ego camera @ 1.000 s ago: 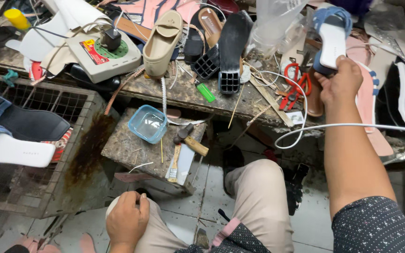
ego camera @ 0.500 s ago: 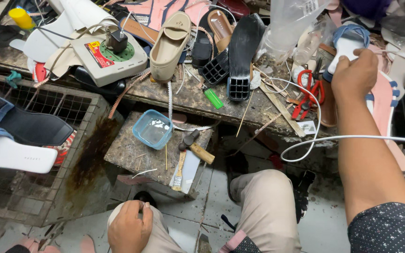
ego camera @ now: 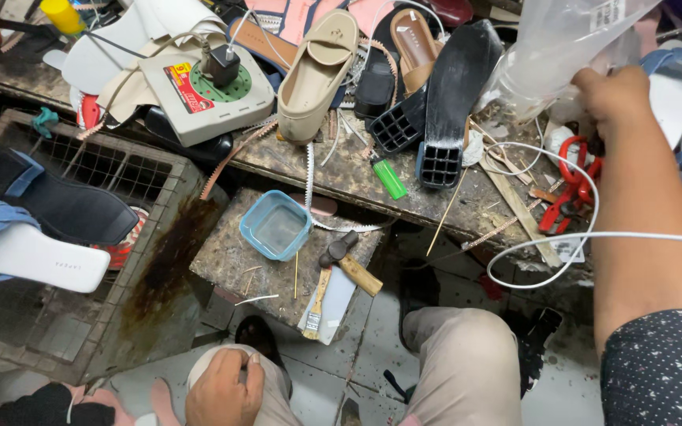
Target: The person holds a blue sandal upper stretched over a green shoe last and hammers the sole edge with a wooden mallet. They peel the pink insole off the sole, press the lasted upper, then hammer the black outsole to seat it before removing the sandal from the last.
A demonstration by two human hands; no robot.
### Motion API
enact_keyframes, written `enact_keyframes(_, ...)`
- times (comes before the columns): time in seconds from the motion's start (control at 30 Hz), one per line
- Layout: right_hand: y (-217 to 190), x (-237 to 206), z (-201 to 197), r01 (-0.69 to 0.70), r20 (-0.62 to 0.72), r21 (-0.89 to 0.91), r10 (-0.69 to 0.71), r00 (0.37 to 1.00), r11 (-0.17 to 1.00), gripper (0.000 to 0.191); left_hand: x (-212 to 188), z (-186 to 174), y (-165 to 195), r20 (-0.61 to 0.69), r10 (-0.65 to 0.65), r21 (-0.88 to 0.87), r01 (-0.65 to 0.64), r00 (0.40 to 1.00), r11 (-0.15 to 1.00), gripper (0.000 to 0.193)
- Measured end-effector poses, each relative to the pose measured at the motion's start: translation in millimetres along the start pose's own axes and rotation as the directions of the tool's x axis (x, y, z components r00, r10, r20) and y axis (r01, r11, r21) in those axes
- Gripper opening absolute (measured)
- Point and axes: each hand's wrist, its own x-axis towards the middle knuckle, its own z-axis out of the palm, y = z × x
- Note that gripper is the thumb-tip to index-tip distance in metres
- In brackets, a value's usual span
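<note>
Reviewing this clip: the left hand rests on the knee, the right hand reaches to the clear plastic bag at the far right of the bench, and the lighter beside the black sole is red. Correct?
Not quite. The lighter beside the black sole is green, as the head view shows. The rest holds: the left hand rests on the knee, and the right hand is at the clear plastic bag at the far right of the bench.

Clear plastic bag top right; red-yellow label on grey device

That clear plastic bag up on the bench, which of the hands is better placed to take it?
Probably the right hand: it is already stretched up at the clear plastic bag on the bench. The left hand rests far off on the left knee.
</note>
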Motion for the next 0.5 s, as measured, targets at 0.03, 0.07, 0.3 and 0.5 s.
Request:
enact_keyframes(0.03,1.8,-0.5,1.3,0.016,0.044,0.189,-0.024,0.999,0.982,0.055,0.0,-0.2,0.4,0.015,-0.031,0.011,0.031,0.999,0.999,0.017)
enact_keyframes(0.07,3.7,-1.6,1.9,0.026,0.075,0.373,-0.058,0.995,0.927,0.05,1.0,-0.1,1.3,0.025,-0.057,0.019,0.057,0.998,0.998,0.017)
enact_keyframes(0.3,24.8,-20.3,10.6,0.325,-0.011,0.517,-0.374,0.927,0.792,0.058,1.6,-3.5,6.7,-0.021,0.012,-0.022,-0.013,1.0,1.0,0.016)
enact_keyframes(0.5,28.1,-23.6,11.4,0.351,0.038,0.417,-0.401,0.915,0.839,0.064,-1.8,-6.8,8.6,-0.001,-0.031,0.011,0.031,1.0,0.999,0.017)
